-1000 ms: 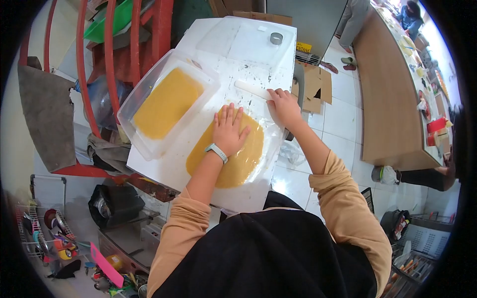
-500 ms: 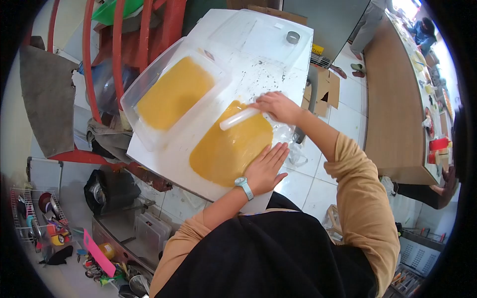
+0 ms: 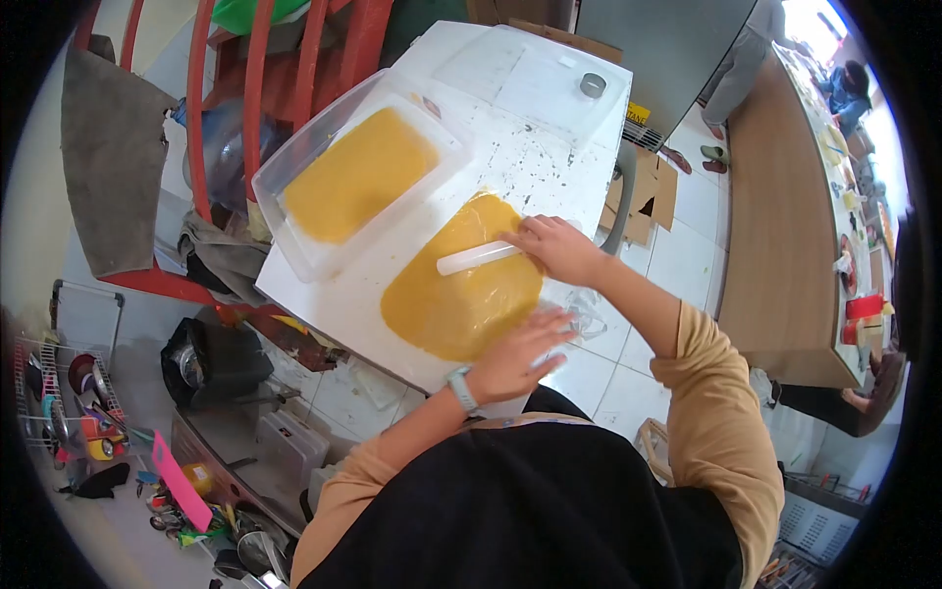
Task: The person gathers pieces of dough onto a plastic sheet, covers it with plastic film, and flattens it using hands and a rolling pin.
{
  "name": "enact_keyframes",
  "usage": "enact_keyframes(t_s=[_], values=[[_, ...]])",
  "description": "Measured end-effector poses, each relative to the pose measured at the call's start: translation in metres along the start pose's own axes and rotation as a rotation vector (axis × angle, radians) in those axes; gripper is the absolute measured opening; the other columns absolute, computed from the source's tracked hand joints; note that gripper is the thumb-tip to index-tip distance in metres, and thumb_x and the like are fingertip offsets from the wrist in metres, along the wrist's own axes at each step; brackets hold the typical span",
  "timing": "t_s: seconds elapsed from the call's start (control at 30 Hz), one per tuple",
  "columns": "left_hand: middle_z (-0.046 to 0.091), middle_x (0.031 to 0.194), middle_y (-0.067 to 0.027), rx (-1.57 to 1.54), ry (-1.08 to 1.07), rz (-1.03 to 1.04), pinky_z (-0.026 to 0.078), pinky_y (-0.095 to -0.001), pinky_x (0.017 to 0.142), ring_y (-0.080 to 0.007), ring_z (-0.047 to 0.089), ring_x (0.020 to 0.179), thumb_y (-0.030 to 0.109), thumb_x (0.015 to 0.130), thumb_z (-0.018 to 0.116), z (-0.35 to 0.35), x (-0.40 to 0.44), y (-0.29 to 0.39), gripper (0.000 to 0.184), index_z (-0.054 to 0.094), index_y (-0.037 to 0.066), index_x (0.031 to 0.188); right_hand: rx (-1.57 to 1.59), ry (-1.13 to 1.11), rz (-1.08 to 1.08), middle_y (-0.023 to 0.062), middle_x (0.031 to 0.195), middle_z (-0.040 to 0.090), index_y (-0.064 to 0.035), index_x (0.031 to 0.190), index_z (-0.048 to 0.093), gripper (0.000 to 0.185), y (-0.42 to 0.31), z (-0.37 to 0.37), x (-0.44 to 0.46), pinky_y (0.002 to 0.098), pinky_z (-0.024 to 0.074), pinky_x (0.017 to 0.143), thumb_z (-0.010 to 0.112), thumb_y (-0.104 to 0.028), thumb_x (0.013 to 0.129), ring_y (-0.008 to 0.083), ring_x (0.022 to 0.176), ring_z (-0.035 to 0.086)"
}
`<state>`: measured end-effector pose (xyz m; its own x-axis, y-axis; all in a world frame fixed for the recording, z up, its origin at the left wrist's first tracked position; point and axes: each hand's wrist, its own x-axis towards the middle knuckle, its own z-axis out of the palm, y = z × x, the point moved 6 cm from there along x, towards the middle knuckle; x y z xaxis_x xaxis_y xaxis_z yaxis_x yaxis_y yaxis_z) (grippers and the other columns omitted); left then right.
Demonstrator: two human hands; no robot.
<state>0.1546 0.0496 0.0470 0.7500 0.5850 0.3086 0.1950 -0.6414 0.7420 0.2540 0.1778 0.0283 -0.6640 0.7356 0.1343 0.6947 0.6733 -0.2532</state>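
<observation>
A flat yellow sheet [image 3: 442, 304], glossy as if under clear film, lies on the white table [image 3: 343, 319]. My right hand [image 3: 559, 247] is closed round one end of a white rolling pin [image 3: 478, 257], which rests across the sheet's middle. Near the sheet's lower right edge is my left hand [image 3: 518, 355], fingers apart and slightly blurred, holding nothing. A watch [image 3: 461, 389] is on the left wrist. To the upper left, a clear plastic tray [image 3: 302, 250] holds another yellow slab [image 3: 361, 175].
A clear lid [image 3: 535, 83] and a grey ring [image 3: 593, 85] lie at the table's far end. Red metal bars [image 3: 257, 98] stand at the left. Beyond a cardboard box [image 3: 653, 187] runs a long wooden counter [image 3: 775, 216]; other people are near it.
My right hand has brought the rolling pin from the table's right side onto the yellow sheet. My left hand has moved off the sheet's middle towards its lower right edge.
</observation>
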Motion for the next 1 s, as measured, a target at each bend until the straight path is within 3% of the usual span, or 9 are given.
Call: enact_keyframes(t_s=[0.13,0.2,0.27,0.37,0.57,0.6,0.67,0.77,1.0], values=[[0.063,0.112,-0.0146,-0.014,0.524,-0.203,0.043,-0.0373,0.095,-0.0303,0.058,0.107,0.012,0.093,0.053,-0.089,-0.005,-0.028,0.023,0.061,0.001,0.111,-0.082,0.132,0.102,0.0112,0.101,0.053,-0.0104,0.131,0.050,0.048,-0.002,0.003,0.009,0.0380,0.0444,0.087,0.056,-0.011,0.083,0.0278,0.102,0.053],[0.063,0.112,-0.0151,-0.011,0.633,-0.395,0.045,-0.0344,0.092,-0.0277,0.060,0.105,0.015,0.093,0.054,-0.123,-0.003,-0.046,0.024,0.061,0.000,0.111,-0.064,0.134,0.131,0.0107,0.105,0.053,-0.0088,0.131,0.050,0.046,0.007,0.009,0.037,0.0394,0.0428,0.090,0.055,-0.013,0.086,0.0268,0.105,0.052],[0.064,0.112,-0.0157,-0.021,0.629,-0.391,0.045,-0.0335,0.092,-0.0252,0.060,0.106,0.020,0.095,0.054,-0.145,0.009,-0.060,0.029,0.059,-0.001,0.114,0.013,0.232,-0.031,0.0086,0.110,0.054,-0.0113,0.131,0.050,0.044,0.002,0.016,0.061,0.0410,0.0405,0.092,0.055,-0.014,0.087,0.0258,0.107,0.051],[0.061,0.120,-0.0155,-0.157,0.531,-0.388,0.043,-0.0329,0.095,-0.0235,0.057,0.111,0.030,0.098,0.048,-0.161,0.040,-0.081,0.038,0.057,0.000,0.119,0.082,0.146,-0.109,0.0046,0.115,0.054,-0.0162,0.129,0.053,0.041,-0.002,0.022,0.074,0.0426,0.0378,0.093,0.055,-0.015,0.088,0.0241,0.111,0.050],[0.042,0.141,-0.0121,-0.713,-0.149,-0.795,0.030,-0.0271,0.108,-0.0159,0.038,0.130,0.041,0.102,0.031,-0.106,0.067,-0.138,0.056,0.041,0.000,0.138,0.150,0.047,-0.192,0.0008,0.113,0.055,-0.0216,0.123,0.058,0.037,-0.005,0.013,0.047,0.0420,0.0360,0.093,0.056,-0.012,0.087,0.0225,0.113,0.047],[0.040,0.143,-0.0121,-0.688,-0.137,-0.757,0.029,-0.0287,0.109,-0.0170,0.037,0.132,0.042,0.102,0.030,-0.100,0.065,-0.140,0.056,0.041,0.003,0.140,0.154,-0.009,-0.178,0.0007,0.113,0.055,-0.0214,0.122,0.059,0.037,-0.005,0.012,0.040,0.0419,0.0361,0.093,0.057,-0.011,0.087,0.0222,0.113,0.047],[0.036,0.147,-0.0120,-0.630,-0.118,-0.679,0.025,-0.0319,0.111,-0.0192,0.033,0.136,0.045,0.101,0.027,-0.084,0.057,-0.148,0.056,0.040,0.009,0.142,0.139,-0.028,-0.163,0.0002,0.113,0.055,-0.0208,0.122,0.059,0.039,-0.007,0.012,0.024,0.0412,0.0360,0.093,0.058,-0.010,0.084,0.0216,0.112,0.047],[0.029,0.152,-0.0089,0.428,-0.081,-0.296,0.021,-0.0368,0.114,-0.0221,0.029,0.139,0.041,0.101,0.027,-0.073,0.041,-0.151,0.052,0.038,0.012,0.143,0.139,-0.033,-0.153,-0.0008,0.112,0.055,-0.0202,0.121,0.059,0.042,-0.014,0.010,0.004,0.0398,0.0358,0.093,0.059,-0.007,0.081,0.0205,0.111,0.048],[0.030,0.152,-0.0078,0.767,-0.080,-0.159,0.020,-0.0418,0.115,-0.0251,0.028,0.140,0.036,0.099,0.035,-0.067,0.038,-0.142,0.050,0.035,0.014,0.145,0.131,-0.033,-0.184,-0.0026,0.110,0.056,-0.0207,0.119,0.061,0.045,-0.027,0.000,-0.019,0.0373,0.0353,0.094,0.061,-0.004,0.077,0.0182,0.108,0.049]])
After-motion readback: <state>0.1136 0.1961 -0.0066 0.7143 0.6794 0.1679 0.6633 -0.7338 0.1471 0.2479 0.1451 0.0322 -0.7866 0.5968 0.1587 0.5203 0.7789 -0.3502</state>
